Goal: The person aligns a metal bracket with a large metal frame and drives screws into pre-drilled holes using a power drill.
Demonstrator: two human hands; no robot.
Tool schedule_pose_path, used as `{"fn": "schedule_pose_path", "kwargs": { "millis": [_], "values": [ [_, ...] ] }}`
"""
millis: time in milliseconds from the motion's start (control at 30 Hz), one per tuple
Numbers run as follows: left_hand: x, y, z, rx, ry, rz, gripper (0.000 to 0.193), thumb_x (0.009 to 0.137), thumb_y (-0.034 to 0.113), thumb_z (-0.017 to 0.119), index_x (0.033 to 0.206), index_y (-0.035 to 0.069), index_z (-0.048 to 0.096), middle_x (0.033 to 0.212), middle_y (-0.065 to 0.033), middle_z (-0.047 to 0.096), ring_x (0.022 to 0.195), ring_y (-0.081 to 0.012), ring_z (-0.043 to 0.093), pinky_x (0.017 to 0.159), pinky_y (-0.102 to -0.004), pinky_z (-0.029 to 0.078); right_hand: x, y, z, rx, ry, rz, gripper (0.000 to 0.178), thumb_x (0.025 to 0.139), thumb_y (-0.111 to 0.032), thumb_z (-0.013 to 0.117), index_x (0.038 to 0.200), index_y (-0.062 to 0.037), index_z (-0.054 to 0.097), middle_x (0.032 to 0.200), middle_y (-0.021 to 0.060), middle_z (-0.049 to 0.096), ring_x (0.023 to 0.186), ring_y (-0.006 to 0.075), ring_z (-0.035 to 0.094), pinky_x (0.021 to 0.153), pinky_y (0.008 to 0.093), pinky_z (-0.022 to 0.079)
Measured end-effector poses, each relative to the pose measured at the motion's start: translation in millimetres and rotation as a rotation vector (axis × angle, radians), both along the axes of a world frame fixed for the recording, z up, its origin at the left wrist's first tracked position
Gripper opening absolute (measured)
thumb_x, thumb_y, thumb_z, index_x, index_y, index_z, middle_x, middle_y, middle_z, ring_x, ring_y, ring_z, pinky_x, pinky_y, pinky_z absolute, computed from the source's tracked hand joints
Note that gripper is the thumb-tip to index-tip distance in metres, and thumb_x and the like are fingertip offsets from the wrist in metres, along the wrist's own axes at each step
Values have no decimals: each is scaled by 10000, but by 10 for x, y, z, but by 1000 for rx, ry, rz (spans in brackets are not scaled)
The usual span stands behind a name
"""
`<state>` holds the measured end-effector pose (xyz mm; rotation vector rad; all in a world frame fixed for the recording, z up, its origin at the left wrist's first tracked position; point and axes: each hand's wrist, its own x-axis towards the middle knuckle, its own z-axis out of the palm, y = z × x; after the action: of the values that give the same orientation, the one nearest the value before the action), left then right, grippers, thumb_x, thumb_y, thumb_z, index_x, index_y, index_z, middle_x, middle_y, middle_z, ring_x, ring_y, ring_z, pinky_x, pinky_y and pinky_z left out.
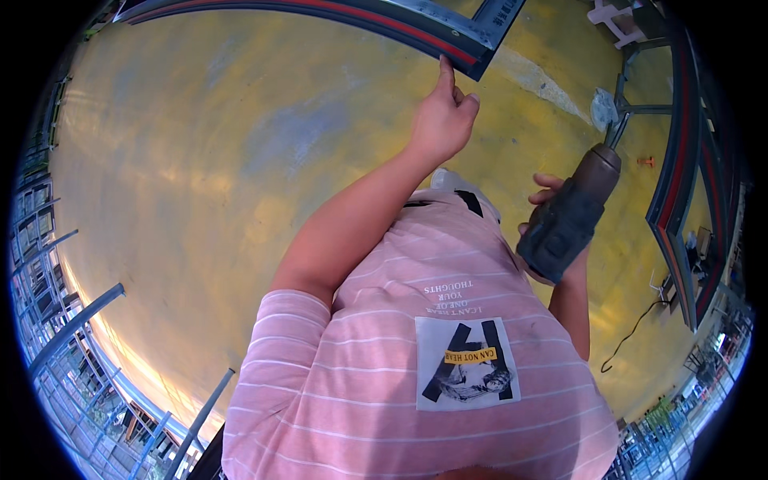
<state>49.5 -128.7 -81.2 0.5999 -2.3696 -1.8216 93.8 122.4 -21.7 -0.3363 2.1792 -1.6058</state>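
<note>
My left hand (444,120) reaches forward with its index finger stretched out to the near edge of a dark metal frame (384,26) with a red strip. The thumb stands apart, the other fingers are curled, and nothing is held. My right hand (546,190) is wrapped round a dark cordless drill (570,214), held up at my right side. From the drill's brown front, a long thin bit points away and to the right. The drill body hides most of that hand's palm.
More dark frames with red strips (680,152) stand on the right. A crumpled clear plastic bag (604,109), a small orange object (646,162) and a thin black cord (632,336) are on that side. Metal rails (80,328) line the lower left. The floor (200,160) is yellowish and worn.
</note>
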Motion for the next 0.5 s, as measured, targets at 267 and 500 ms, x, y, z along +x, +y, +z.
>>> {"fn": "schedule_pose_path", "kwargs": {
  "millis": [267,500],
  "values": [
    [473,-577,-356,792,-196,-182,486,972,448,480,1193,31,595,906,-68,635,818,-190,587,749,-330,460,161,-1345,-280,809,352,146,655,658,-212,755,1255,-99,510,927,164,697,848,372,681,719,460,530],
    [801,-896,-512,720,-342,-363,698,934,732,350,863,83,598,737,-40,547,620,-125,403,573,-277,337,37,-1617,-356,954,250,157,646,656,-273,762,1232,-99,526,941,184,701,855,398,676,748,473,532]
  ]
}}
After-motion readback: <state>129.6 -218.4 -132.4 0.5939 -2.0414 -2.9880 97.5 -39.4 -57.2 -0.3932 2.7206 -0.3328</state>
